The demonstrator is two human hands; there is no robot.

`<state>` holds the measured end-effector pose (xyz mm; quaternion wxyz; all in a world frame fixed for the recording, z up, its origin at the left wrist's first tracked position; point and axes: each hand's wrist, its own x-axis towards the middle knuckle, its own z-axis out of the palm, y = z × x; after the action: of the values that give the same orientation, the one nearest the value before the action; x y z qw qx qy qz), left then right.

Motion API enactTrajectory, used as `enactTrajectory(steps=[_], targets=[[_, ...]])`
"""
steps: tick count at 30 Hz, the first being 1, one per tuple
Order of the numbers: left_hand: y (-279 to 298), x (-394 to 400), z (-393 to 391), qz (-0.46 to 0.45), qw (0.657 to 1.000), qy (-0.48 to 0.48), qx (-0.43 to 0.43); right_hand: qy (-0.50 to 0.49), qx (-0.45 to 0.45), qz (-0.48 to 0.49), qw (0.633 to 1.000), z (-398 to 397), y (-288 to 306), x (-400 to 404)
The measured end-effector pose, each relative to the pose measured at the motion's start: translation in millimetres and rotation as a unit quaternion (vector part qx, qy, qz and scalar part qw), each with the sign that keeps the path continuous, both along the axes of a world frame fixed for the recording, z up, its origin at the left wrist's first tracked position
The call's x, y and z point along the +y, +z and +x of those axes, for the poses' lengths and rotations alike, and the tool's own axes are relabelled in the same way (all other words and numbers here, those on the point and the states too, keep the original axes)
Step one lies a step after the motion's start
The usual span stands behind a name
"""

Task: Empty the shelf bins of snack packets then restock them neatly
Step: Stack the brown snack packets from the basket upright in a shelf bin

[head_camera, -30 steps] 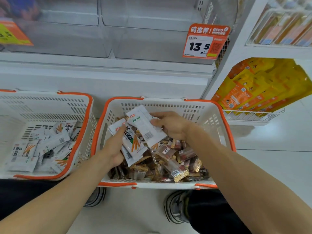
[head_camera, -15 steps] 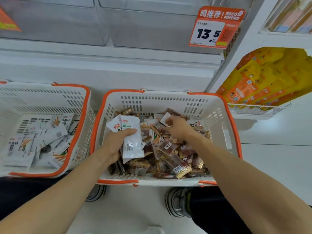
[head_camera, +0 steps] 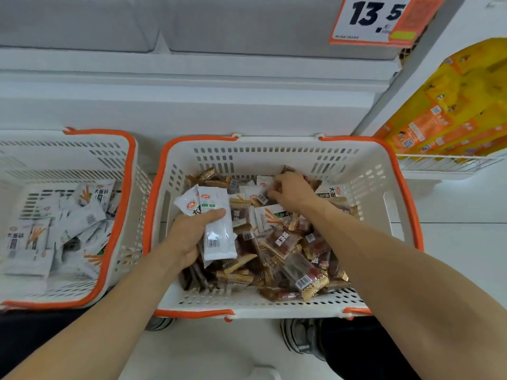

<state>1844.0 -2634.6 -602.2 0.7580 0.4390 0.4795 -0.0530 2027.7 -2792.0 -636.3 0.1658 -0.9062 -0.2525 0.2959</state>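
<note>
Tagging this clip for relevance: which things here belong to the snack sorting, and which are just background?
In the job: left hand gripping white packets; right hand picking among brown packets; middle basket; left basket.

Background: price tag; yellow bags; shoes.

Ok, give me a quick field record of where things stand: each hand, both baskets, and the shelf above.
left hand: left hand holds a small stack of white packets over the centre basket
right hand: right hand reaches into the pile at the basket's back, fingers on a packet; grip unclear
centre basket: centre basket holds mixed brown packets and some white ones
left basket: left basket holds white packets only
shelf bins: clear bins above, contents not visible
price tag: price tag reads 13.5
</note>
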Motion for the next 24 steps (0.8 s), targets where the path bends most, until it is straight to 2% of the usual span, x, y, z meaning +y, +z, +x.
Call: enactTrajectory(steps=[2, 4, 6, 8, 13, 16, 20, 24], targets=[[-3, 2, 2, 0.0, 1.0, 0.012, 0.004, 0.041, 0.046, 0.024, 0.998, 7, 1, 12], [-5, 1, 3, -0.003, 1.0, 0.017, 0.004, 0.133, 0.073, -0.053, 0.987, 9, -1, 18], [-7, 1, 4, -0.003, 1.0, 0.017, 0.005, 0.196, 0.048, -0.128, 0.971, 10, -6, 21], [-9, 3, 4, -0.005, 1.0, 0.021, 0.008, 0.233, 0.005, -0.149, 0.961, 9, -13, 23], [-11, 6, 5, -0.015, 0.999, 0.03, 0.012, 0.171, 0.002, -0.056, 0.984, 15, -15, 32], [-10, 6, 4, -0.017, 0.999, 0.03, 0.013, 0.177, 0.042, -0.064, 0.981, 16, -10, 40], [-5, 8, 3, -0.018, 0.999, 0.033, 0.013, 0.193, 0.017, -0.077, 0.978, 15, 4, 48], [3, 14, 3, -0.006, 0.999, 0.03, 0.01, 0.184, 0.037, -0.066, 0.98, 20, 31, 44]])
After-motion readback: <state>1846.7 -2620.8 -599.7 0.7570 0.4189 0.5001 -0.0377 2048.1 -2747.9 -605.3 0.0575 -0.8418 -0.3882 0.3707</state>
